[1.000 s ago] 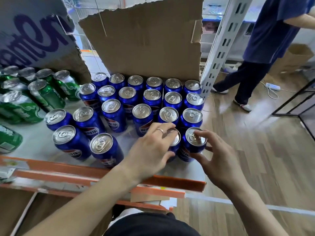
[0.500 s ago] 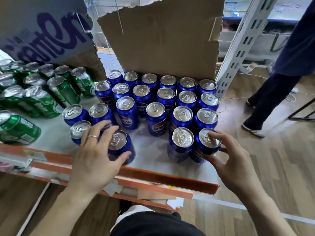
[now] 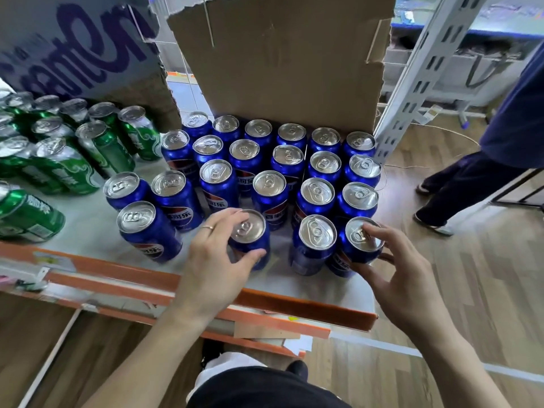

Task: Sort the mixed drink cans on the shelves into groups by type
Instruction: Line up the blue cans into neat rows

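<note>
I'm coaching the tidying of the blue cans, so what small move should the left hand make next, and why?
Probably slide the blue can that the left hand grips rightward against the front-row can. A bare gap of shelf separates them, while the right hand steadies the corner can.

Left hand [image 3: 217, 260] gripping a blue can [image 3: 250, 240], right hand [image 3: 394, 269] gripping corner blue can [image 3: 357, 245], green cans [image 3: 88, 148] leftward

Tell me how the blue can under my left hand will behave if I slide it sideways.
The blue can is tall and narrow, so it may tip if pushed high. Its unopened tab suggests it is full and heavy. The left hand grips it, and the glossy metal might slip.
</note>
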